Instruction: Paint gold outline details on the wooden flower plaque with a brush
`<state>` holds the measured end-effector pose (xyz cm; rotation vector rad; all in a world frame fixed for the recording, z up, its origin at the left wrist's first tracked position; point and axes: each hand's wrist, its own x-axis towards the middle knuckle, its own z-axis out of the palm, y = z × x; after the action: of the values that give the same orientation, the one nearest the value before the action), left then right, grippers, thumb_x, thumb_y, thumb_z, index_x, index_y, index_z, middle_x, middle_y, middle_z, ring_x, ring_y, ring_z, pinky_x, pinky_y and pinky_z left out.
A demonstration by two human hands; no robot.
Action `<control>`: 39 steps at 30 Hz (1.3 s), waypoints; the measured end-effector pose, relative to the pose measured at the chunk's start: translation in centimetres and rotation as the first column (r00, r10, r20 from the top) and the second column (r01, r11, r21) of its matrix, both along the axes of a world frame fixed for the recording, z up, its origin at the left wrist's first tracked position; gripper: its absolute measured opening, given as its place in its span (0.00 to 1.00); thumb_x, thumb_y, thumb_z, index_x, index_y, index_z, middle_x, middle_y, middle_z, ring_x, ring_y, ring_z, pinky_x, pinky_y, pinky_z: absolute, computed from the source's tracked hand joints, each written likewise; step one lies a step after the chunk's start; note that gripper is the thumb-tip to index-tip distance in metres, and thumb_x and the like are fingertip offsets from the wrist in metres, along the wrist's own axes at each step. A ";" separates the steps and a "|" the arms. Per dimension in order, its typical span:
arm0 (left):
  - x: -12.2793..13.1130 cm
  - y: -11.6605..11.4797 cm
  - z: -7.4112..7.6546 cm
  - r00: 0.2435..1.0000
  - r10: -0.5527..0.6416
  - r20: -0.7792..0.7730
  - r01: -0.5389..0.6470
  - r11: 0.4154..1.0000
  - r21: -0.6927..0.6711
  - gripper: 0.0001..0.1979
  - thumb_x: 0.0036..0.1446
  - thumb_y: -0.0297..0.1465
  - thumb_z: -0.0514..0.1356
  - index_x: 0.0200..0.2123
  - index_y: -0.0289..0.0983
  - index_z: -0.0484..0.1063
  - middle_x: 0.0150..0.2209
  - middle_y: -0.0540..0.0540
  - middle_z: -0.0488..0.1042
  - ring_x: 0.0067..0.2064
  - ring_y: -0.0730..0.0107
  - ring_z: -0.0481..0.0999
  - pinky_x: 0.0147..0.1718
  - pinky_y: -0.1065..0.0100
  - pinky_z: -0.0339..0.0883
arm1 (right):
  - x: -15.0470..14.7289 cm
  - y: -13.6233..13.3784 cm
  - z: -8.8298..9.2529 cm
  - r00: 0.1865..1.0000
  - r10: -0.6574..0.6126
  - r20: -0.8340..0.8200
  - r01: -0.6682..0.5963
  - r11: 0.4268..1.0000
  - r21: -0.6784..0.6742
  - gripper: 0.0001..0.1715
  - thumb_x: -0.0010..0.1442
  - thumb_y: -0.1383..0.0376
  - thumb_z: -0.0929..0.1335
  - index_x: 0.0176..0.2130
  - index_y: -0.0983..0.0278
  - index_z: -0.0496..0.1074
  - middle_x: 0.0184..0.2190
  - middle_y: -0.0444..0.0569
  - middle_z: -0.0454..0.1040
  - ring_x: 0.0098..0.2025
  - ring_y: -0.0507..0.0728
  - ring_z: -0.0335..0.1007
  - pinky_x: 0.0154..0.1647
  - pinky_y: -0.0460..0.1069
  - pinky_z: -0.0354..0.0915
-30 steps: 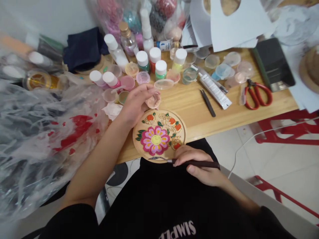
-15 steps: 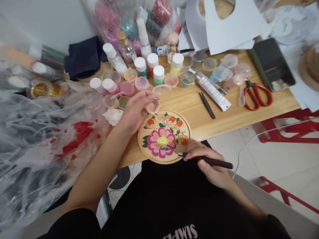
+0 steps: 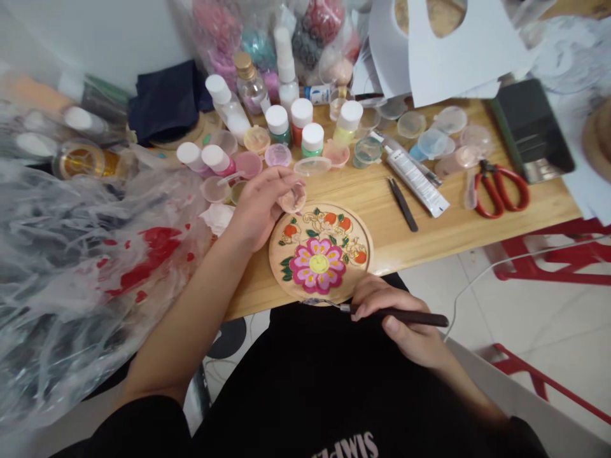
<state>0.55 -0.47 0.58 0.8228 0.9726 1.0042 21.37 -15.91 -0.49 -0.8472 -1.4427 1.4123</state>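
Note:
A round wooden disc (image 3: 321,253) painted with a pink flower and orange fruit lies at the table's near edge. My left hand (image 3: 260,205) is closed round a small clear cup (image 3: 292,200) just above the disc's upper left rim. My right hand (image 3: 401,321) grips a dark-handled tool (image 3: 382,313) with a thin metal tip. The tip lies level beside the disc's lower rim. I cannot tell whether it touches the wood.
Small paint bottles (image 3: 302,121) with white caps and several little plastic cups (image 3: 432,133) crowd the table's back. Black tweezers (image 3: 402,203), a glue tube (image 3: 417,180), red scissors (image 3: 501,188) and a black phone (image 3: 531,129) lie to the right. Crumpled clear plastic (image 3: 81,254) fills the left.
My right hand drew the tool's tip back from the flower down to the disc's lower rim. The left hand kept its hold on the cup.

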 end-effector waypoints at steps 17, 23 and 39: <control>-0.8 0.0 0.1 0.987 -0.079 -0.139 0.079 0.997 -0.007 0.08 0.50 0.33 0.64 0.24 0.35 0.71 0.21 0.51 0.72 0.19 0.78 0.68 0.15 0.74 0.59 | 1.9 1.6 -1.0 0.943 -0.325 0.070 0.327 0.945 -0.016 0.12 0.66 0.58 0.65 0.42 0.58 0.77 0.35 0.48 0.76 0.38 0.56 0.73 0.40 0.53 0.69; -0.1 -0.4 -0.1 0.999 0.024 -0.046 -0.020 0.996 0.082 0.08 0.51 0.32 0.63 0.25 0.36 0.69 0.24 0.50 0.74 0.24 0.79 0.72 0.20 0.76 0.63 | 0.7 3.9 -0.9 0.787 -0.615 0.048 0.615 0.788 0.014 0.09 0.65 0.57 0.67 0.40 0.57 0.76 0.30 0.45 0.74 0.30 0.54 0.73 0.30 0.50 0.69; 0.6 -0.4 -1.0 0.999 0.023 0.048 -0.027 0.996 0.086 0.08 0.54 0.32 0.62 0.27 0.36 0.68 0.24 0.51 0.72 0.24 0.78 0.70 0.23 0.74 0.63 | -1.1 5.3 -2.1 0.786 -0.612 0.091 0.515 0.729 0.451 0.06 0.64 0.64 0.66 0.36 0.59 0.73 0.27 0.46 0.75 0.26 0.54 0.70 0.26 0.52 0.63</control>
<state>1.17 -0.84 -0.45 0.8568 0.9057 1.0891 20.30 -10.62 -2.60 -1.0879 -1.4067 0.5284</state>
